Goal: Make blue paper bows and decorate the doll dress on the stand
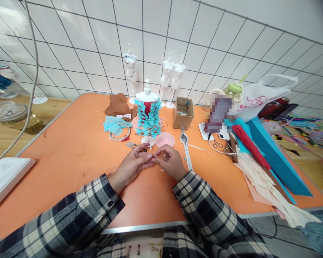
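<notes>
My left hand (131, 165) and my right hand (171, 162) meet over the orange table (78, 150), fingertips pinched together on something too small to make out. Just beyond them stands a small white mannequin (148, 111) dressed in turquoise and red paper strips. A pink dish (164, 139) sits right behind my right hand. Small scissors (131, 144) lie beside my left fingertips.
Three more white mannequins (131, 70) stand at the wall. Brown cloth (118, 104), turquoise paper, a ring (120, 132), a cardboard box (183, 113), a metal tool (186, 145), a plastic bag (258, 95), blue and red sheets (271, 150) and cream paper lie around. A white device (5, 175) sits left.
</notes>
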A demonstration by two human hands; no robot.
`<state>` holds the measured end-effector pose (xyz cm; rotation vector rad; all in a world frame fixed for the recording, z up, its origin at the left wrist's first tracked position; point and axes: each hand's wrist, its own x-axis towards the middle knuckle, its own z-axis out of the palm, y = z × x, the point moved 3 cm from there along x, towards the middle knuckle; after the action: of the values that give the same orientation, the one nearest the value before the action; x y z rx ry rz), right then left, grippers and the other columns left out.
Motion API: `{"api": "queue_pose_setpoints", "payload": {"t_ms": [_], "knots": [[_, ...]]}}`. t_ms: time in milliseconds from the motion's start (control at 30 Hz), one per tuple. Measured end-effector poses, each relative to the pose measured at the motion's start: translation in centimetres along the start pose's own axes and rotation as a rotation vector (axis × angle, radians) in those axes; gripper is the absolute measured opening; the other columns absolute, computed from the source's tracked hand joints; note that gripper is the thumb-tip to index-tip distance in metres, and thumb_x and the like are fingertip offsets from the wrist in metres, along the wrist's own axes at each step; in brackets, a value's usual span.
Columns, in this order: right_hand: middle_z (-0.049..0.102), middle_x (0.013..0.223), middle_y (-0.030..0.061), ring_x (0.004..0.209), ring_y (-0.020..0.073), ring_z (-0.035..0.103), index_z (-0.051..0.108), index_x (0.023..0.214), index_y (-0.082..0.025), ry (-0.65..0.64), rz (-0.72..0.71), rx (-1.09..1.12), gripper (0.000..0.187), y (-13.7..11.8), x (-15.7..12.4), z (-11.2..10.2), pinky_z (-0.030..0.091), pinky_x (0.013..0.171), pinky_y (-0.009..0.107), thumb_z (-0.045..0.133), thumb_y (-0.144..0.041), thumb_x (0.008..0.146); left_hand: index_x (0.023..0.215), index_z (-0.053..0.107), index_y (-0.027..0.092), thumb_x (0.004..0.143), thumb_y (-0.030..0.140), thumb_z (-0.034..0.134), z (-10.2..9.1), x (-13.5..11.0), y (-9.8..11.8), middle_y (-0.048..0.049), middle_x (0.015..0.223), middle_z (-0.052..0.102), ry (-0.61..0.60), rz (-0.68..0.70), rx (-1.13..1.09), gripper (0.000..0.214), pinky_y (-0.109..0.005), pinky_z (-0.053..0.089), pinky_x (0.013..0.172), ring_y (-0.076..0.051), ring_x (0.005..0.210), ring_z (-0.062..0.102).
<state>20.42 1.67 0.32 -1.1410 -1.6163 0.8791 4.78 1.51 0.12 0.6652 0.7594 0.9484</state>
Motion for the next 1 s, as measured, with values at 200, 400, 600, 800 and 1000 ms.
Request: {"api": "queue_pose_setpoints", "payload": {"t_ms": [200, 400, 600, 800, 1000], "knots": [[0.057, 0.075, -0.0037, 0.045, 0.0054, 0.028, 0.063, 0.088, -0.019, -0.016, -0.026, 0.004, 0.017, 0.1, 0.0, 0.1, 0.029, 0.044, 0.021, 0.070, -0.028, 0.075, 0.119, 0.050, 0.019, 0.074, 0.014, 0.077, 0.0, 0.2, -0.1, -0.0041, 0.082, 0.076, -0.015, 0.005, 0.020, 0.053, -0.028, 0.058, 0.078, -0.014, 0.077, 0.072], [0.059, 0.081, -0.0017, 0.046, 0.0051, 0.030, 0.066, 0.102, -0.020, -0.060, -0.092, -0.022, 0.025, -0.2, 0.1, 0.1, 0.030, 0.045, 0.021, 0.068, -0.024, 0.077, 0.116, 0.050, 0.018, 0.072, 0.015, 0.078, -0.2, 0.3, 0.2, -0.0047, 0.080, 0.076, 0.096, 0.094, 0.004, 0.052, -0.027, 0.058, 0.077, -0.017, 0.081, 0.074], [0.060, 0.080, -0.0008, 0.047, 0.0058, 0.032, 0.069, 0.101, -0.020, -0.040, -0.119, -0.056, 0.023, -0.5, 0.0, -0.1, 0.033, 0.048, 0.022, 0.067, -0.022, 0.078, 0.114, 0.053, 0.019, 0.072, 0.011, 0.077, -0.4, 0.3, 0.3, -0.0021, 0.079, 0.074, 0.106, 0.102, -0.033, 0.050, -0.024, 0.059, 0.076, -0.014, 0.077, 0.073], [0.060, 0.081, -0.0004, 0.046, 0.0051, 0.031, 0.069, 0.105, -0.020, -0.025, -0.055, -0.016, 0.027, -0.2, 0.1, -0.1, 0.031, 0.045, 0.022, 0.064, -0.021, 0.079, 0.112, 0.055, 0.019, 0.072, 0.014, 0.077, -0.8, 0.5, 0.3, -0.0022, 0.083, 0.074, 0.146, 0.114, -0.042, 0.046, -0.024, 0.057, 0.080, -0.013, 0.084, 0.072], [0.057, 0.071, -0.0005, 0.050, 0.0075, 0.036, 0.070, 0.101, -0.018, -0.067, 0.155, 0.220, 0.025, 0.6, 0.1, 0.3, 0.029, 0.045, 0.022, 0.059, -0.027, 0.080, 0.130, 0.042, 0.022, 0.066, 0.017, 0.083, -0.6, 0.5, 0.7, -0.0018, 0.088, 0.075, 0.170, 0.279, 0.190, 0.076, -0.026, 0.053, 0.085, -0.013, 0.084, 0.071]]}}
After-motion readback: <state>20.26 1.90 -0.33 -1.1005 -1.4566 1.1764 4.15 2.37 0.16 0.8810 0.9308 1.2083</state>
